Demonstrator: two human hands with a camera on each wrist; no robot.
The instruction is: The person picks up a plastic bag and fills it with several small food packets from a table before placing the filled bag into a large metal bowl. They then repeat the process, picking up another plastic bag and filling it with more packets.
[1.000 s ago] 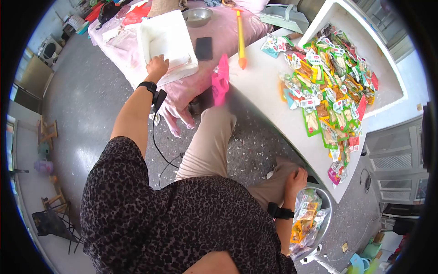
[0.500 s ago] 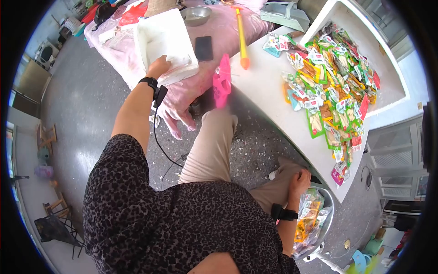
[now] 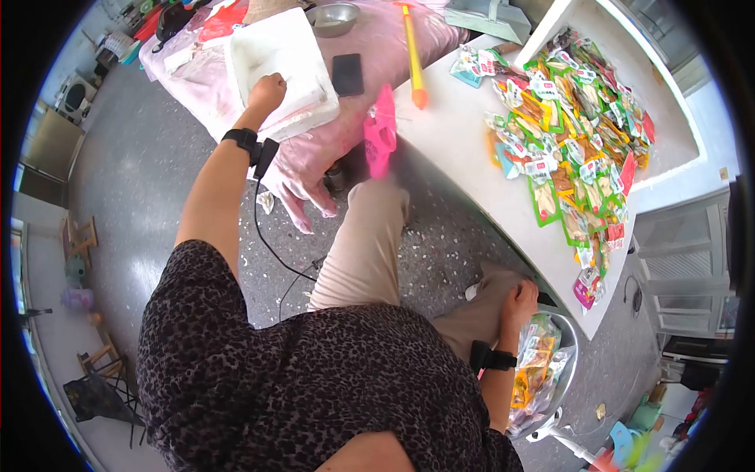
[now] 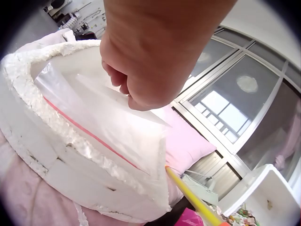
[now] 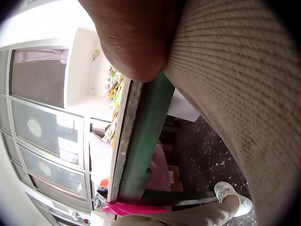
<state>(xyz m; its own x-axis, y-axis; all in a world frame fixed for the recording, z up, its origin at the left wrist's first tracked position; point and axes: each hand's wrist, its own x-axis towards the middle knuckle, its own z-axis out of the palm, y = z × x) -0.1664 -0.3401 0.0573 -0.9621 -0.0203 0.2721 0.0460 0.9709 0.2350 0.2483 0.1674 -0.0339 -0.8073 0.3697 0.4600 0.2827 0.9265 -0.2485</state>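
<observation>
My left hand point(image 3: 267, 93) is over the white foam box point(image 3: 321, 106) on the pink-covered table. In the left wrist view its curled fingers point(image 4: 120, 81) pinch a clear plastic zip bag point(image 4: 101, 113) with a red line along it, which lies in the box; the fingertips are partly hidden by the hand. My right hand point(image 3: 519, 305) rests on my right leg point(image 3: 487, 303), fingers loosely bent and holding nothing. Beside it stands a metal basin point(image 3: 574, 358) with plastic packets point(image 3: 535, 374) in it.
Many colourful snack packets point(image 3: 566, 157) are heaped on the white table point(image 3: 452, 130), spilling from a large white tub point(image 3: 668, 149). A yellow stick point(image 3: 414, 59), a phone point(image 3: 347, 75), a metal bowl point(image 3: 333, 20) and a pink plastic bag point(image 3: 380, 134) lie near the box.
My left hand has risen slightly and moved towards the far side of the foam box, its fingers now more curled. The right hand stays on the leg.
</observation>
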